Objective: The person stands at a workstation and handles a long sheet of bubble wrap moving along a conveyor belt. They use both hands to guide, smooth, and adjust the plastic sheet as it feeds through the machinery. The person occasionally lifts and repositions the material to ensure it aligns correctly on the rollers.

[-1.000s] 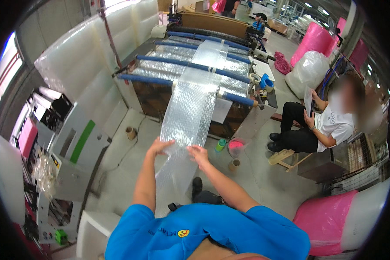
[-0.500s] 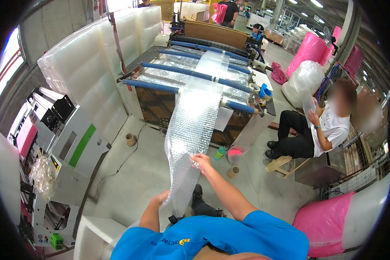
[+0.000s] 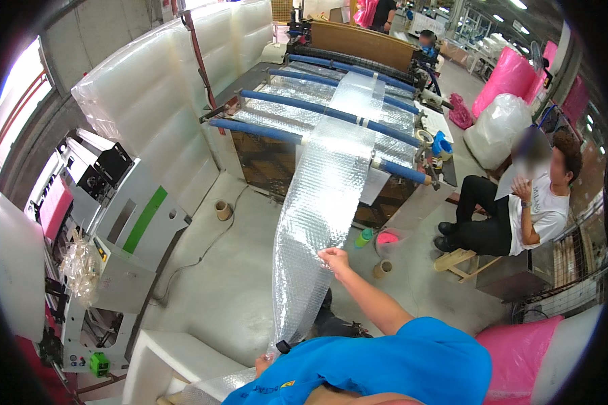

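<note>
A long clear strip of bubble wrap (image 3: pixel 321 196) runs down from the blue rollers (image 3: pixel 270 131) of a machine toward my body. My right hand (image 3: pixel 334 259) pinches its right edge about midway along the hanging length. Low down by my shirt, my left hand (image 3: pixel 263 364) is closed at the narrowed lower part of the strip; most of that hand is hidden by wrap and shirt. More of the strip trails past it to the lower left, over a white foam-like bin (image 3: pixel 157 351).
On the right a person (image 3: pixel 544 196) sits on a low wooden stool (image 3: pixel 458 260). A grey machine (image 3: pixel 125 236) stands at left, beside tall wrapped white stacks (image 3: pixel 142 94). Cardboard tubes (image 3: pixel 223 210) and a green bottle (image 3: pixel 363 237) stand on the floor. A cable crosses it.
My left hand has come down and back toward my body, drawing the lower wrap with it. My right hand still pinches the strip's edge. The view has shifted.
</note>
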The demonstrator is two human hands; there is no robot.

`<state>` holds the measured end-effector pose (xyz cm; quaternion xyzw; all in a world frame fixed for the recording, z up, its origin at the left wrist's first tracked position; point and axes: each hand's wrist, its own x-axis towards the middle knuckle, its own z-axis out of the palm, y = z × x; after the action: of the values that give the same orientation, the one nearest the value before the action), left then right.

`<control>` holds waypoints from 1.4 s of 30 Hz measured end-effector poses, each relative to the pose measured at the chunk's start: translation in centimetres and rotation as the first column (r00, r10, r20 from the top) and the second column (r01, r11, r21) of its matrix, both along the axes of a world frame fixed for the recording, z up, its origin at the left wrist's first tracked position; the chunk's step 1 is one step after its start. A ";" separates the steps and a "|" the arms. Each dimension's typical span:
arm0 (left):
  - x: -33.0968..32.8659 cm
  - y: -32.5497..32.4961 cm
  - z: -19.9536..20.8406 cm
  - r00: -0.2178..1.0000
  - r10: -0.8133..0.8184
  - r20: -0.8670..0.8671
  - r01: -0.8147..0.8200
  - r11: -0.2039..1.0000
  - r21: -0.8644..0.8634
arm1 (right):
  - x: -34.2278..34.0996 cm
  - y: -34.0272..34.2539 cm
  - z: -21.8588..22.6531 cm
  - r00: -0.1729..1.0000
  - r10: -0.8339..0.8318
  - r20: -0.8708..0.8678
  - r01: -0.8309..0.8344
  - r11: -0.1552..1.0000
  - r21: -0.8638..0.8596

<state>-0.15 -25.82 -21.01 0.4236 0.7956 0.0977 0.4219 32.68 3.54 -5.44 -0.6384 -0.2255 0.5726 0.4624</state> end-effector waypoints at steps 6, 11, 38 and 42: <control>-5.8 0.6 -1.9 0.933 0.059 -0.356 -0.112 0.985 -0.129 | -0.7 -1.2 -1.1 1.000 0.013 -0.022 -0.013 1.000 0.002; 2.4 27.3 7.3 0.951 0.119 0.285 -0.206 0.932 0.299 | 2.5 3.3 -0.8 0.993 0.013 0.119 -0.030 0.989 0.145; 16.1 45.3 15.3 0.995 -0.093 0.028 0.072 0.901 0.429 | 3.7 4.4 0.8 0.996 0.017 -0.092 -0.007 0.995 0.102; 14.3 44.8 18.2 0.963 -0.025 0.267 -0.112 0.868 0.484 | 3.5 3.7 4.2 0.999 0.038 -0.040 -0.028 0.977 0.211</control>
<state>14.13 18.97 -2.82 0.4823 0.6899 0.3631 0.3995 36.15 7.22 -1.26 -0.5693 -0.2854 0.5668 0.5227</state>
